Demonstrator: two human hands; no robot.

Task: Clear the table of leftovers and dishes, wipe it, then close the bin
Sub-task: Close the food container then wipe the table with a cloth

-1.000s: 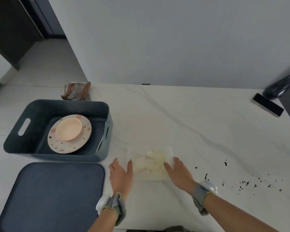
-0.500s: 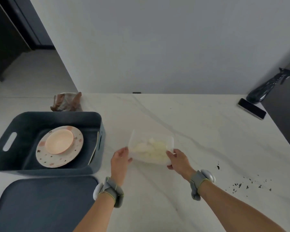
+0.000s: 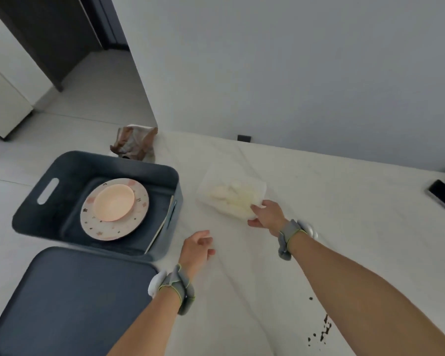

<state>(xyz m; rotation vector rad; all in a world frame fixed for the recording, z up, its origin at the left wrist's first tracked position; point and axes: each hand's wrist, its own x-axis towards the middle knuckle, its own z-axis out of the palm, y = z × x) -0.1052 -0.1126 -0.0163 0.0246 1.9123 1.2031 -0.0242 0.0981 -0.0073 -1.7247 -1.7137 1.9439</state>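
Observation:
A clear plastic container [image 3: 229,195] with pale food inside is held tilted above the white marble table [image 3: 332,214]; my right hand [image 3: 266,215] grips its near right corner. My left hand [image 3: 197,249] hovers over the table beside the bin with loosely curled fingers and holds nothing. The dark blue-grey bin [image 3: 31,217] stands at the left and contains a speckled plate [image 3: 136,222] with a peach bowl [image 3: 113,202] on it. The bin's lid [image 3: 70,301] lies flat in front of it.
A crumpled brown cloth or bag [image 3: 134,142] lies behind the bin at the table's edge. Dark crumbs [image 3: 321,330] are scattered at the lower right. A black phone [image 3: 443,197] rests at the far right edge. A wall rises behind the table.
The container was lifted off the table and carried away and to the left. My left hand let go of it and dropped back; only my right hand holds it now.

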